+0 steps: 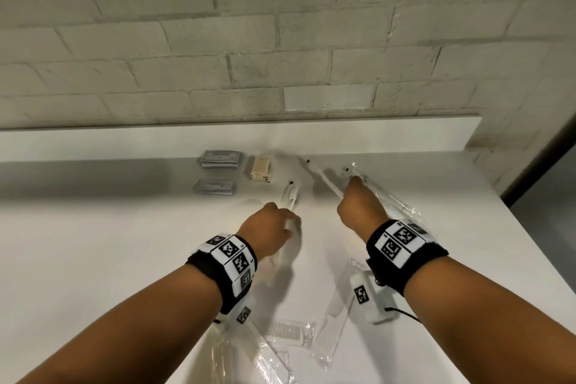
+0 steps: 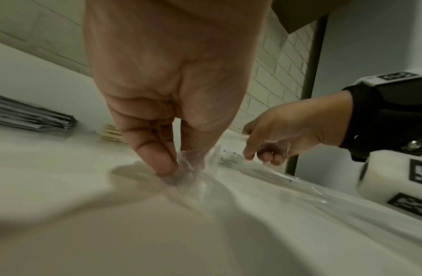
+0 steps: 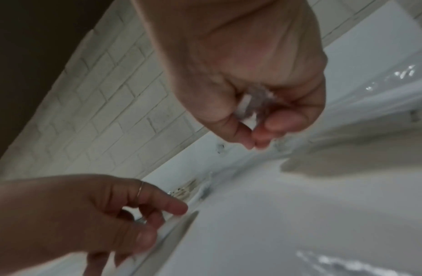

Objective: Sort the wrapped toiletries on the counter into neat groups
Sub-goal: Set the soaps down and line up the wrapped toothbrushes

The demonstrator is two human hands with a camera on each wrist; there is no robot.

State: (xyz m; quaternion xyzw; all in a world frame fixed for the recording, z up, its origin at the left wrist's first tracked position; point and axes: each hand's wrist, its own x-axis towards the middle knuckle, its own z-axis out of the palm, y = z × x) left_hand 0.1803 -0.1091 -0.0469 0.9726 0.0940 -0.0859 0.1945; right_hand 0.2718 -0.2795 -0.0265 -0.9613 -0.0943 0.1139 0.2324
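On the white worktop (image 1: 93, 243), two stacks of grey sachets (image 1: 219, 159) lie at far left, with cream packets (image 1: 261, 168) beside them. The left hand (image 1: 268, 232) pinches the clear wrapper of a toothbrush (image 1: 291, 193), its grip narrow. The right hand (image 1: 358, 206) closes around another wrapped toothbrush (image 1: 324, 179). Wrapped combs (image 1: 280, 329) lie nearest the person.
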